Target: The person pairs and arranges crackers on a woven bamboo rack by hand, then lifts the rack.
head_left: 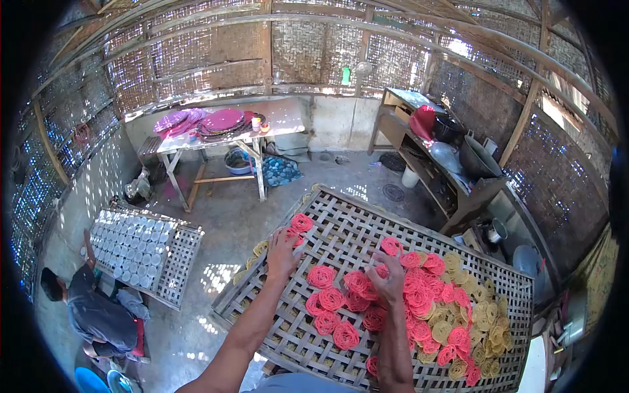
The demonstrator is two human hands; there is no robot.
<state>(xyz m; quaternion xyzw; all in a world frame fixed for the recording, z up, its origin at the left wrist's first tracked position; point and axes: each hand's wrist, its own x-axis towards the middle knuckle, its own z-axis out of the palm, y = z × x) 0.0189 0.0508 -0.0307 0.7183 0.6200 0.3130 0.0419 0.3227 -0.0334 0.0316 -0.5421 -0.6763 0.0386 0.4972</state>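
Note:
A large woven bamboo rack (288,321) slants in front of me. Coiled pink noodle-like nests (321,276) lie on its left half, thickly heaped toward the middle and right. Tan nests (485,314) of the same shape mix with them on the right. My left hand (282,254) reaches to the rack's far left part, its fingers bent over a pink nest (296,240); another pink nest (301,223) lies just beyond. My right hand (388,278) is at the heap's left edge, fingers curved around pink strands, partly hiding the nests below.
A person (98,308) crouches at left beside a rack of pale round pieces (128,245). Behind stands a table (278,118) with pink discs (223,120). A wooden shelf (419,147) at right holds a dark wok (479,157). Blue basins (92,380) sit at lower left.

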